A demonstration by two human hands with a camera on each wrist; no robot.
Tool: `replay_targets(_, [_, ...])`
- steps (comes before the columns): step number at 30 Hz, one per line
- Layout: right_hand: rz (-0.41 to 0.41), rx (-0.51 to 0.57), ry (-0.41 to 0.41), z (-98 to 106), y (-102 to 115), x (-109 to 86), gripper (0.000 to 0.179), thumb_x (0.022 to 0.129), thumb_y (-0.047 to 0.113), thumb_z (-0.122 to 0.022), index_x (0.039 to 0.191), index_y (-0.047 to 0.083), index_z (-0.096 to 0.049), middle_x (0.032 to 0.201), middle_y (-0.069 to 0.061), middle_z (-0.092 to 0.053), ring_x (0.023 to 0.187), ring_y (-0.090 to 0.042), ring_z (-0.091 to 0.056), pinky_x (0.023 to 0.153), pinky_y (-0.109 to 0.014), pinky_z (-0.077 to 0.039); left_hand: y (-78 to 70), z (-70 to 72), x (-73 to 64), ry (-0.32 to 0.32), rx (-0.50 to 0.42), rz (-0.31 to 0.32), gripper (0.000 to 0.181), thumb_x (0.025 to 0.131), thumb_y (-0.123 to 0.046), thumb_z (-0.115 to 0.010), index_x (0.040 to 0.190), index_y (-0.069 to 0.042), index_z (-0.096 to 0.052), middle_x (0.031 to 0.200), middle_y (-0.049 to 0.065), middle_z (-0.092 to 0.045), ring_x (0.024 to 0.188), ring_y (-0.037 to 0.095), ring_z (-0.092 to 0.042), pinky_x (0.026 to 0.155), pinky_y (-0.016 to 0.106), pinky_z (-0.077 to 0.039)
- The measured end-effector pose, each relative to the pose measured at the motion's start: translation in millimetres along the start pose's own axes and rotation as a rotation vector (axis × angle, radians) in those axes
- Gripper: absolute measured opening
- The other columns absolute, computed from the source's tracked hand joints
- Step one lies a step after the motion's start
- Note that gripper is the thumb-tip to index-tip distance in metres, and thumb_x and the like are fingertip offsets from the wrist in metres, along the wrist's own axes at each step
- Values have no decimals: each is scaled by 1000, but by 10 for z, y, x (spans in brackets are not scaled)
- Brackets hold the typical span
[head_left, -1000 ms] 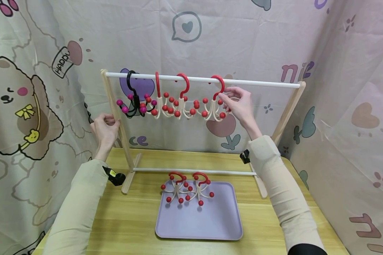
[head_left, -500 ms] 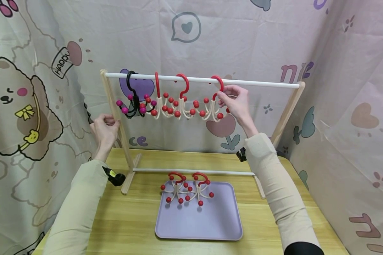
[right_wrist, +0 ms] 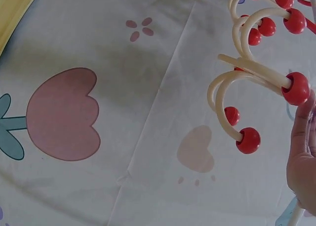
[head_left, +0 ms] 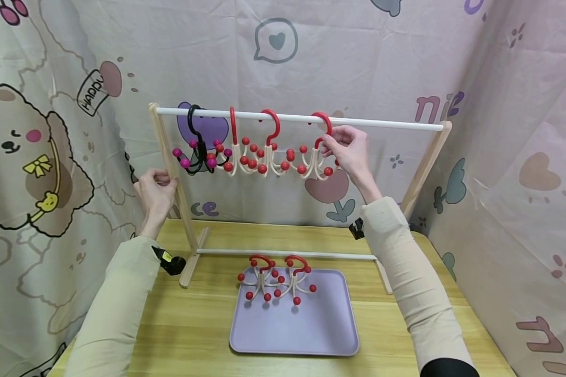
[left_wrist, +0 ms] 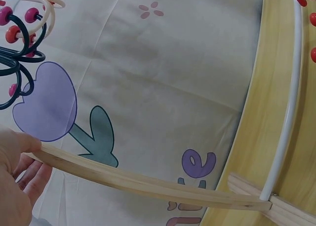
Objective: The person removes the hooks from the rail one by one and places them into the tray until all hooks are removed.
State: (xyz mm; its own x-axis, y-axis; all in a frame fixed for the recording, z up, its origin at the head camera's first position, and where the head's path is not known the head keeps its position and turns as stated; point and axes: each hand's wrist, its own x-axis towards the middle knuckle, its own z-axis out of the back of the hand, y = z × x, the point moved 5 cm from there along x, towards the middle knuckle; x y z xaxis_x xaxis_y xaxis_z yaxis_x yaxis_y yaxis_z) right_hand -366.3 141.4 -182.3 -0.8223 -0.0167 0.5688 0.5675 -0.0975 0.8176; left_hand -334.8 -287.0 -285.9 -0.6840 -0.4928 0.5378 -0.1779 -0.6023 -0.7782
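Observation:
My right hand (head_left: pixel 350 151) pinches the lower end of the red hook on a cream multi-arm hanger (head_left: pixel 315 161) with red ball tips. That hook sits over the white top rod (head_left: pixel 382 122) of a wooden rack. To its left on the same rod hang a black hanger (head_left: pixel 199 149) with magenta balls and two more red-and-cream hangers, one in the middle (head_left: pixel 268 152). My left hand (head_left: pixel 155 195) grips the rack's left wooden post (head_left: pixel 181 196); in the left wrist view, thumb and fingers (left_wrist: pixel 37 184) lie around that post (left_wrist: pixel 123 179).
A lilac tray (head_left: pixel 306 335) lies on the wooden table (head_left: pixel 184 319) in front of the rack, with two red-and-cream hangers (head_left: pixel 293 283) at its back left. The rack's white lower rod (head_left: pixel 330 255) runs just behind it. Printed curtains (head_left: pixel 339 52) close in the back and sides.
My right hand has shifted slightly left at the hook, and the hanger's arms have swung a little. The left hand stays on the post.

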Motion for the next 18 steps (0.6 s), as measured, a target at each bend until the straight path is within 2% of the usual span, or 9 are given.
replay_targets(3, [-8,3,-11,0,12,-6,21,92,3,-69,107,-11,-64,71,6,-71,58,-6,-68,57,-18,-57,2,1,1,-3,-2,-1,23,89,-8,-70,108,5,-69,102,26,-75,64,-18,-40,95,32,-40])
replay_targets(9, [-11,33,-21,29,29,-12,29,92,1,-69,112,-17,-61,74,4,-72,61,-6,-70,63,-21,-59,-1,-1,-2,-16,0,-14,23,89,-7,-70,108,5,-69,101,26,-75,62,-22,-40,95,34,-42])
replay_targets(14, [-12,96,-47,52,38,-19,15,91,-1,-69,104,-8,-66,76,0,-74,62,-10,-71,63,-21,-60,-2,0,-1,-23,10,-17,23,89,-7,-70,108,5,-70,101,25,-75,61,-23,-40,85,20,-40])
replay_targets(18, [-4,131,-64,62,49,-18,13,91,-2,-69,103,-7,-66,76,-3,-75,62,-11,-72,63,-23,-60,-1,1,3,-25,13,-22,23,89,-7,-70,108,5,-70,100,24,-75,61,-22,-40,78,12,-34])
